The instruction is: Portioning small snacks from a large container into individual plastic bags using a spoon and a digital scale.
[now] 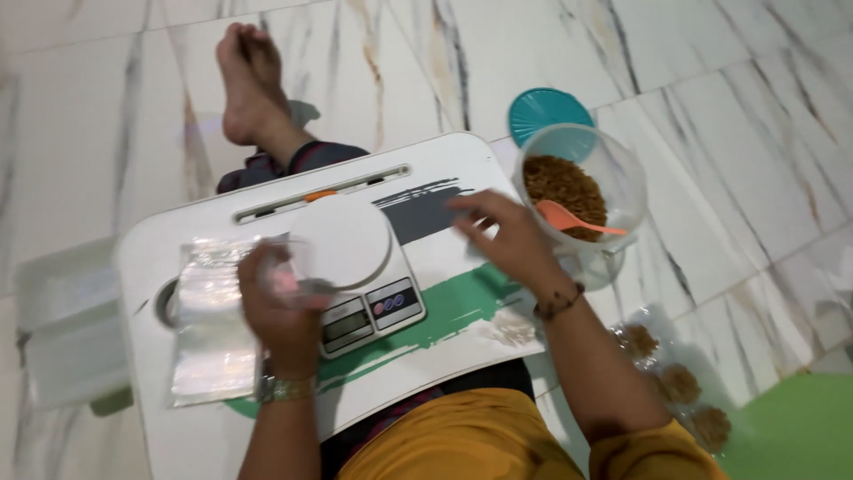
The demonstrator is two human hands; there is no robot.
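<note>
My left hand [283, 307] is closed around a small clear plastic bag [286, 260], held just left of a white kitchen scale [353, 256] on a white lap table [426, 173]. A stack of clear plastic bags [211, 324] lies under and beside that hand. My right hand [506, 240] hovers over the table's right side with fingers spread and nothing in it. It is close to a clear round container [591, 182] holding brown granules and an orange spoon [573, 220].
A teal lid [544, 108] lies on the marble floor behind the container. Several small filled bags [677, 382] lie on the floor at the right. A translucent box [62, 320] stands to the left. My bare foot [251, 82] stretches out beyond the table.
</note>
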